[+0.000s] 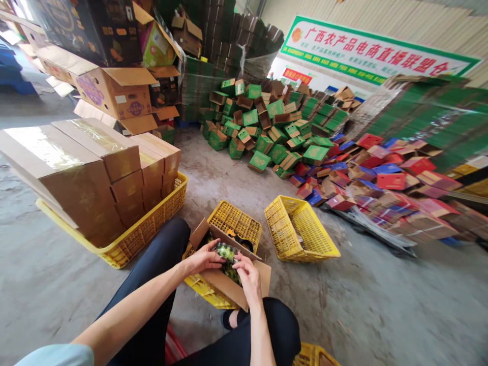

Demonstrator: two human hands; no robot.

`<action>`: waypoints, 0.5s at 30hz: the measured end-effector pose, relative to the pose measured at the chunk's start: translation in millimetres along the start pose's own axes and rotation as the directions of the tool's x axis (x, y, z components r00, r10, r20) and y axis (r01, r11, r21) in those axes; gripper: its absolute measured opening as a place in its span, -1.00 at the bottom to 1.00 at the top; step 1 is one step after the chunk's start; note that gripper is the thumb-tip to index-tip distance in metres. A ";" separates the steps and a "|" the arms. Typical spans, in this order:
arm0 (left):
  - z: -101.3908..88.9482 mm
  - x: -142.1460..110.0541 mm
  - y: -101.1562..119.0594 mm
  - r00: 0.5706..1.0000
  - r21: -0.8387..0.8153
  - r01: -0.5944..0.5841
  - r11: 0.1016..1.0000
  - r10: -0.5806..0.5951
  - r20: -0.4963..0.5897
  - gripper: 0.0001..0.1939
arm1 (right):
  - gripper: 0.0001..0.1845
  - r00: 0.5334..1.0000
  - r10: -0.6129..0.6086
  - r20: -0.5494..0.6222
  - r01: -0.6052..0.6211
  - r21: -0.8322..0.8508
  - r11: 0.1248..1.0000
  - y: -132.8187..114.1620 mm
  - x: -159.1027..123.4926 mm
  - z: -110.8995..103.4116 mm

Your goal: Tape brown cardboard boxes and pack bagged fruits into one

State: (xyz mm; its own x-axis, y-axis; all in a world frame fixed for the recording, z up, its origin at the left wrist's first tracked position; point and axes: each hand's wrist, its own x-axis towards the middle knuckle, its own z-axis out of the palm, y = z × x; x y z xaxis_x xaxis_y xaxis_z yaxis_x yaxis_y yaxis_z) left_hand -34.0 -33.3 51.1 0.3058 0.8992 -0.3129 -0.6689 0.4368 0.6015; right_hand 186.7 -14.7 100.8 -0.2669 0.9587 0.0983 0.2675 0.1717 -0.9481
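We see, at the left of the frame, a large yellow crate [152, 223] loaded with taped brown cartons [86, 173]; green boxes [263, 145] lie heaped at upper centre, red and blue boxes [381, 178] spread to the right, and a banner [381, 53] hangs at upper right; a tilted yellow basket [284, 231] sits just right of centre. Near the centre, an open carton [264, 278] rests on a yellow crate at lower centre [209, 295], its flaps standing out around our hands; just beyond it lies a black-and-yellow object [246, 243], partly hidden; our dark-trousered legs [143, 284] flank the carton at lower left and lower centre.

Our left forearm slants up from the lower left corner; our right forearm rises steeply from the bottom edge, its wrist bent inward; both hands meet over the carton.

Our left hand [206, 258] grips a clear pack of green pieces [226, 252] at its left end, thumb above and fingers below; our right hand [247, 277] closes its curled fingers on the pack's right end.
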 end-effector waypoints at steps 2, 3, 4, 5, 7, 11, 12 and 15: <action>1.2 -0.8 0.3 0.998 0.004 -0.057 0.998 0.057 -0.023 0.00 | -0.77 0.999 -0.023 0.029 0.025 -0.065 0.998 -0.1 -0.8 1.4; 1.2 -0.7 0.0 0.994 0.007 -0.096 0.995 0.096 -0.047 -0.06 | -0.77 0.999 -0.026 0.046 0.030 -0.083 0.996 -0.5 -1.3 2.2; 1.0 -0.3 -0.6 0.989 0.010 -0.133 0.991 0.133 -0.071 -0.12 | -0.77 0.998 -0.026 0.065 0.032 -0.091 0.995 -1.0 -1.7 2.9; 0.6 0.2 -1.3 0.983 0.015 -0.161 0.987 0.162 -0.088 -0.17 | -0.77 0.996 -0.025 0.080 0.032 -0.090 0.995 -1.7 -2.0 3.6; 0.0 1.2 -2.7 0.977 0.021 -0.191 0.981 0.192 -0.093 -0.24 | -0.77 0.996 -0.024 0.081 0.030 -0.071 0.997 -3.0 -2.1 4.3; 0.1 1.9 -3.7 0.979 0.031 -0.200 0.979 0.201 -0.039 -0.26 | -0.81 0.998 0.021 -0.052 -0.023 -0.026 0.999 -3.3 -0.5 2.9; 0.2 1.9 -3.7 0.979 0.034 -0.202 0.979 0.203 -0.024 -0.24 | -0.79 0.995 0.043 -0.091 -0.045 -0.020 0.999 -2.6 0.0 2.1; 0.1 2.2 -4.4 0.976 0.069 -0.216 0.974 0.215 0.022 -0.23 | -0.65 0.978 0.113 -0.175 -0.112 0.016 0.994 0.9 1.2 0.3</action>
State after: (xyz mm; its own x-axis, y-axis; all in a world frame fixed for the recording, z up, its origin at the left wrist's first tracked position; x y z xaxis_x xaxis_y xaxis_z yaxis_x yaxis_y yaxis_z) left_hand -30.3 -33.3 47.9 0.1697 0.9725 -0.1596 -0.6710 0.2327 0.7040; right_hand 186.4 -13.5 100.0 -0.0691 0.9967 0.0416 0.2804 0.0594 -0.9580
